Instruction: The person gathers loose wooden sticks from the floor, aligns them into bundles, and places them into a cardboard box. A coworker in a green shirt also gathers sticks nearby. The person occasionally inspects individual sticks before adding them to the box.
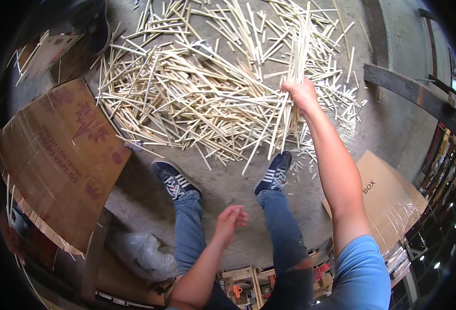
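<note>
A big loose pile of pale wooden sticks [197,93] covers the concrete floor ahead of my feet. My right hand [301,94] is stretched out over the pile's right side, closed around a bundle of sticks [295,62] that stands nearly upright, with ends fanning out above and below the fist. My left hand [230,219] hangs low between my knees, fingers loosely curled and holding nothing. My two dark sneakers with white stripes [175,180] rest at the pile's near edge.
A flattened brown cardboard sheet [57,155] lies on the left. Another cardboard box [388,199] sits at the right by my arm. A crumpled plastic bag [140,253] lies near my left leg. A dark beam [414,93] crosses the floor at the far right.
</note>
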A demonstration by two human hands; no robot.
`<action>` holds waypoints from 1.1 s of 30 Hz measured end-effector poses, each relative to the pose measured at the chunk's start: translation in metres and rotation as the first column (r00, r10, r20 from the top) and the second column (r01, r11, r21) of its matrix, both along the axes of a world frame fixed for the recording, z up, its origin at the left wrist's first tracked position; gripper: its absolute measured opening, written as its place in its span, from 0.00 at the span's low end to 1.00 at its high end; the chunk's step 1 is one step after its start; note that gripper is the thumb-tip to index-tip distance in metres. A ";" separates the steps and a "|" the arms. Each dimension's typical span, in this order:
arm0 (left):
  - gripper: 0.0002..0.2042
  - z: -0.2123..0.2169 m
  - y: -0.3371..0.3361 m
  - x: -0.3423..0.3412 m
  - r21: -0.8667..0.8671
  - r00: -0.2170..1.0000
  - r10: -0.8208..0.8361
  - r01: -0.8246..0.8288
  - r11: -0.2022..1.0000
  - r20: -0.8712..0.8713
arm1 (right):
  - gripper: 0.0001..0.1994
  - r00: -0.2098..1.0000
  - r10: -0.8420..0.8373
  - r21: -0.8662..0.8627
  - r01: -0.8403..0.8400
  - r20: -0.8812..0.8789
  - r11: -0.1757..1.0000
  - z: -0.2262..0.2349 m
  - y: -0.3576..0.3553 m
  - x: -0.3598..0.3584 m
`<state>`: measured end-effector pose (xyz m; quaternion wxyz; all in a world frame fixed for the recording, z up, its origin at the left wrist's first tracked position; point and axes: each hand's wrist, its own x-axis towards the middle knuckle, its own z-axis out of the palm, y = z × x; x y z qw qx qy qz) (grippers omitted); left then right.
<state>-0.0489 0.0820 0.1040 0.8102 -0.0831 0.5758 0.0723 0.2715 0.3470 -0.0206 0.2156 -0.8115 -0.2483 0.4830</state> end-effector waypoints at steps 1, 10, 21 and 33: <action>0.13 -0.001 0.003 -0.003 0.009 1.000 0.009 -0.008 1.000 -0.027 | 0.12 0.997 -0.030 0.024 0.031 -0.076 0.999 0.015 -0.001 0.001; 0.35 0.017 0.099 0.025 0.655 0.995 -0.090 0.043 0.755 0.039 | 0.15 0.911 -0.213 -0.078 0.198 -0.353 0.977 0.111 -0.066 -0.050; 0.27 0.000 0.149 0.072 0.337 0.993 -0.103 0.118 0.934 -0.063 | 0.18 0.532 -0.196 -0.244 -0.021 -0.824 0.970 0.113 -0.153 -0.115; 0.18 -0.012 0.130 0.068 0.159 0.995 0.058 -0.070 0.985 0.079 | 0.26 0.351 -0.399 -0.398 0.080 -0.847 0.914 0.120 -0.168 -0.117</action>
